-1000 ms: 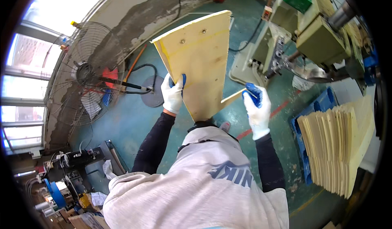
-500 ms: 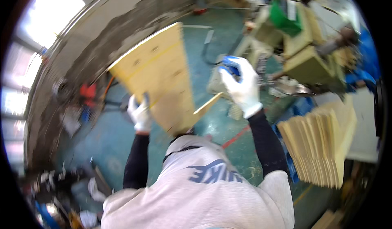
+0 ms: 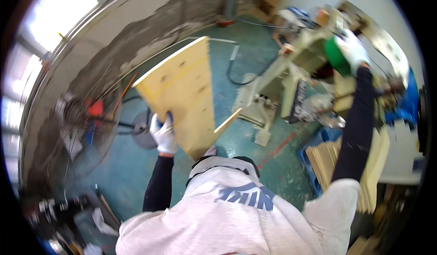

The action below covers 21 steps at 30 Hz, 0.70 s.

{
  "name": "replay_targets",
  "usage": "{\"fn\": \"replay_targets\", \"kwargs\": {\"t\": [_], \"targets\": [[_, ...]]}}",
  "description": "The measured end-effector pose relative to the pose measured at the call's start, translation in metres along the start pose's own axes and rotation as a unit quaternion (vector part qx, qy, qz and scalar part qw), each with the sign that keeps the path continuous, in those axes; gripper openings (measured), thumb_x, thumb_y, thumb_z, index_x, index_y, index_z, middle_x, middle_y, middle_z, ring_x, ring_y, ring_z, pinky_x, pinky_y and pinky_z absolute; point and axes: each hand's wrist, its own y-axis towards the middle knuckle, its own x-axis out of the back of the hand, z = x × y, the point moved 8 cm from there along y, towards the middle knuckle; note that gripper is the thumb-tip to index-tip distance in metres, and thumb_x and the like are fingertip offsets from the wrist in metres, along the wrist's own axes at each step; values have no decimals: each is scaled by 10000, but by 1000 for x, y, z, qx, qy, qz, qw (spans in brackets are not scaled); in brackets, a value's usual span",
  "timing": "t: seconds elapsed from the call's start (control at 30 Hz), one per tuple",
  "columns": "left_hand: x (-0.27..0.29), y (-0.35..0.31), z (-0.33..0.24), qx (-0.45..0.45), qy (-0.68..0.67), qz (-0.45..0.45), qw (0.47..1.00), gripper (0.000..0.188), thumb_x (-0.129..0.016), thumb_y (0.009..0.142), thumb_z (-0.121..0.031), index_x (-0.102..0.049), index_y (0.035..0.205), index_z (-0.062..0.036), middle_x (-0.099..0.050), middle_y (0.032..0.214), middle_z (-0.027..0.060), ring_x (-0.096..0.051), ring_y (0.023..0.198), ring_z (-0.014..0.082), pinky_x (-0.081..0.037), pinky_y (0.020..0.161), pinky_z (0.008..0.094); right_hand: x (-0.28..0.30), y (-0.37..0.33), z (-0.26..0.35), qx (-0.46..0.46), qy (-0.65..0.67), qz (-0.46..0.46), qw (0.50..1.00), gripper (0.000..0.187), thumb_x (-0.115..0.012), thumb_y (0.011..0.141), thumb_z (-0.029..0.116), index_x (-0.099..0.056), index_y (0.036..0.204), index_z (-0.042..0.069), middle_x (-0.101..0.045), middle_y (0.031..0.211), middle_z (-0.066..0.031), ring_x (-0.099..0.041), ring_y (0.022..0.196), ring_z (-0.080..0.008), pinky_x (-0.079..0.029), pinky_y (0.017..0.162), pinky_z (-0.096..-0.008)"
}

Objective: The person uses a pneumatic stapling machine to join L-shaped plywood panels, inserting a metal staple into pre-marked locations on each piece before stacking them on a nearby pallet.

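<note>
Gripped by your white-gloved left hand [image 3: 165, 136] alone, the tapered yellow wooden panel [image 3: 189, 89] at left might tip with your white-gloved right hand [image 3: 354, 51], grip unclear, at the far-right green plastic bin [image 3: 336, 58]

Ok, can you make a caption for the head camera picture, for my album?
One gloved left hand holds a wooden board; the right hand reaches a green bin.
</note>
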Motion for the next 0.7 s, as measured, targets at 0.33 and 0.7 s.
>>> {"fn": "replay_targets", "kwargs": {"t": [0.33,0.7], "targets": [[35,14,-10,-18,-96,-73,993,187,-651,1016,-130,-644,1138,12,-671,1055,0,-608,915,76,-495,810,247,-8,32,-50,13,-36,-119,992,527,-747,809,237,-588,1272,43,-705,1077,-140,-695,938,-236,-528,816,-357],[39,14,-29,-36,-64,-79,994,232,-661,1012,-142,-628,1171,24,-688,1086,44,-638,936,113,-511,805,264,-62,-209,172,156,493,-138,845,348,-567,913,96,-599,1247,7,-608,991,-68,-582,814,-130,-492,739,-282]]}}
